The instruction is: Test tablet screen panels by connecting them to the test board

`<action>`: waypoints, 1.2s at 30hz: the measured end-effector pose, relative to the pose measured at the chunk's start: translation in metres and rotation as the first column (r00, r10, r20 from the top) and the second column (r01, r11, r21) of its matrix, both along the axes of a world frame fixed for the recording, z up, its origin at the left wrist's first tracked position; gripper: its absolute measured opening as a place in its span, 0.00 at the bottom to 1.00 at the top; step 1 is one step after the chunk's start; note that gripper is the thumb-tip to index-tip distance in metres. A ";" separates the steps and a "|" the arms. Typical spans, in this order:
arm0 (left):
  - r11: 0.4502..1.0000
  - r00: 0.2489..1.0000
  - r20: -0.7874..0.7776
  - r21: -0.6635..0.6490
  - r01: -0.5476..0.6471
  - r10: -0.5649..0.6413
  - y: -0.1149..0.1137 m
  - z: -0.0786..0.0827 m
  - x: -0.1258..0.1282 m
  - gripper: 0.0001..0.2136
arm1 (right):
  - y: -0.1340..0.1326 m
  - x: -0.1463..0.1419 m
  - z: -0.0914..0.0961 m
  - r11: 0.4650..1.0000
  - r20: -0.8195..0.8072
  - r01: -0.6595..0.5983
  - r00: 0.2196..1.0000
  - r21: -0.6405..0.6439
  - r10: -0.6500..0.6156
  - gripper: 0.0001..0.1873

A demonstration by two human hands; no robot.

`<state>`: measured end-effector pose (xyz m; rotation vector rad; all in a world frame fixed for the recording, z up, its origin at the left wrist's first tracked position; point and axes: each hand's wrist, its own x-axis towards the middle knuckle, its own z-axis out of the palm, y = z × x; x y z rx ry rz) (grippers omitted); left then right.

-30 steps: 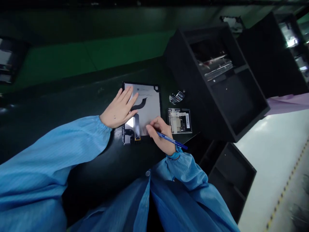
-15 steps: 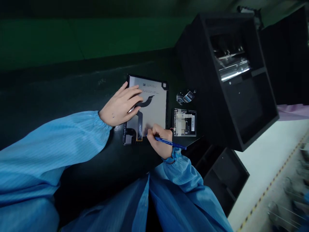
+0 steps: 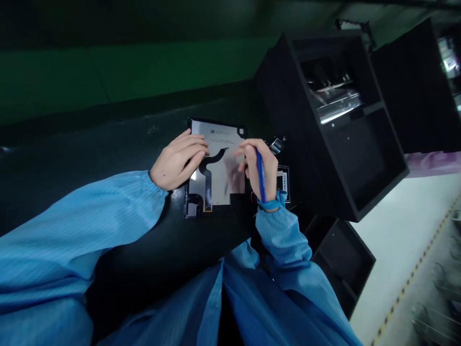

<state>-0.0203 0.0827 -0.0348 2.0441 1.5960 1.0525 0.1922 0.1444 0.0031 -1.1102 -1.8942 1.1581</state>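
Observation:
A flat display panel (image 3: 220, 185) with a silvery, reflective back and black borders lies on the dark table. A black ribbon cable (image 3: 208, 185) curves across its back. My left hand (image 3: 178, 161) rests on the panel's left side with fingers stretched out, holding nothing. Over the panel's right edge hovers my right hand (image 3: 261, 166), a blue pen (image 3: 261, 178) lodged between thumb and palm while the fingertips reach toward the panel. Partly covered by that hand is a small circuit board (image 3: 284, 181) with a white label.
A shiny metallic strip (image 3: 277, 145) lies right of the panel. Beyond it stands a black box (image 3: 306, 120) with compartments, one holding clear plastic and metal pieces. Another black bin (image 3: 344, 259) sits lower right, beside a pale floor with a striped line.
My right hand has lifted from the panel's lower edge and moved up and right, the pen now turned upright in it. My left hand has drawn slightly left, fingers closer together.

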 end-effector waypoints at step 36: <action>0.997 0.985 -0.159 -0.008 0.071 -0.071 0.010 0.031 0.100 0.09 | -0.009 0.074 -0.002 0.895 0.151 0.167 0.957 0.414 -0.249 0.08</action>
